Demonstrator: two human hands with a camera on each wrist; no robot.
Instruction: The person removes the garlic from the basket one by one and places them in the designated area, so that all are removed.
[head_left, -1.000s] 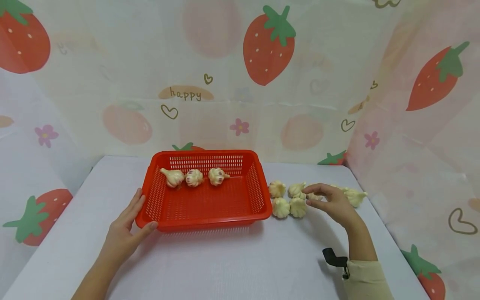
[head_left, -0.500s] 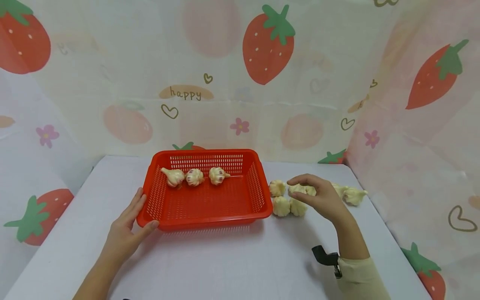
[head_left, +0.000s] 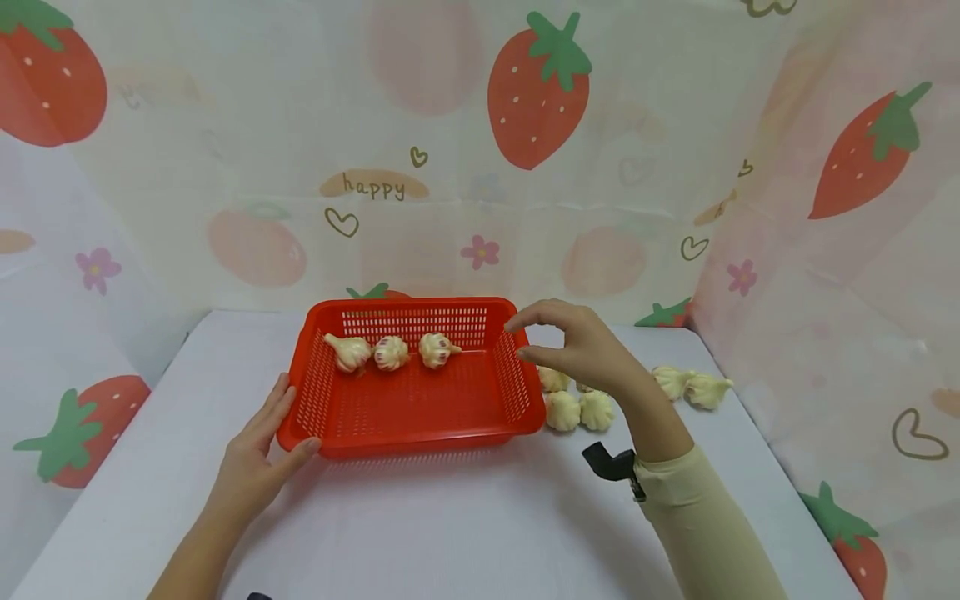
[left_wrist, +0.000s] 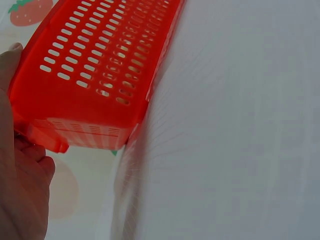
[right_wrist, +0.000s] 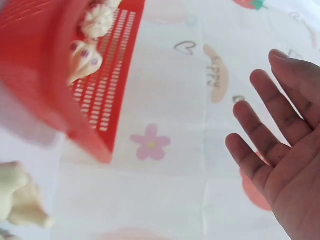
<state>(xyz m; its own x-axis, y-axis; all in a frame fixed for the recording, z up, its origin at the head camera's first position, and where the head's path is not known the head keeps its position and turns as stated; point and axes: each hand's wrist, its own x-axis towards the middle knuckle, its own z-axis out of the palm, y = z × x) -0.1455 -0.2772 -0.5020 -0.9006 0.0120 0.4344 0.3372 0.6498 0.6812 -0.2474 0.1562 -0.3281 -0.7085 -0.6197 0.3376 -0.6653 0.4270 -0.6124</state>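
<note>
A red plastic basket (head_left: 412, 410) with slotted walls stands on the table, holding three garlic bulbs, one (head_left: 437, 350) of them nearest its right wall. At the basket's left near corner, my left hand (head_left: 251, 471) holds the rim, thumb along the front and fingers along the side. My right hand (head_left: 577, 346) hovers by the right rim with thumb and fingers apart; the right wrist view shows its palm bare and fingers spread. Beneath it sits a group of paler garlic bulbs (head_left: 597, 411), partly hidden by the hand and wrist.
Two more pale garlic bulbs (head_left: 707, 390) lie near the table's right edge. A white cloth covers the table (head_left: 450, 525). Strawberry-printed sheets (head_left: 480, 208) hang behind and on both sides. A black camera mount (head_left: 609, 462) sticks out from the right wrist.
My right hand has moved left and away from me, from over the pale garlic bulbs to the basket's right rim. My left hand and the basket have hardly moved.
</note>
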